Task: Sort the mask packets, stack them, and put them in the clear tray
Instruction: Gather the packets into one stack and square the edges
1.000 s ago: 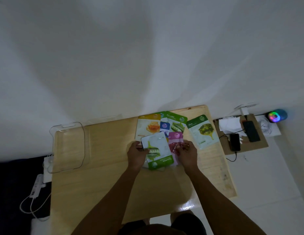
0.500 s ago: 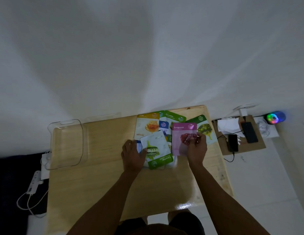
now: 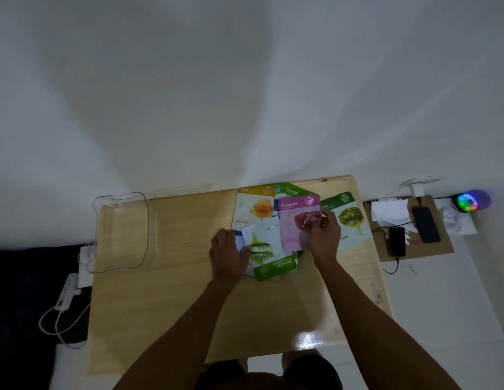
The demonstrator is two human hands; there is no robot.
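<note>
Head view: we're early in the sort. Right hand point(image 3: 324, 235) pinches the pink pomegranate packet point(image 3: 297, 220) at its right edge, held just above the pile. Left hand point(image 3: 228, 250) lies flat, fingers loosely together, pressing the left edge of the upside-down cucumber packet point(image 3: 266, 249). Honey packet point(image 3: 256, 206), another cucumber packet point(image 3: 294, 190) and olive packet point(image 3: 350, 218) are fanned at the far right of the bench point(image 3: 166, 291). No neat stack yet. Clear tray point(image 3: 121, 232), far left, holds nothing; stacking and loading remain.
</note>
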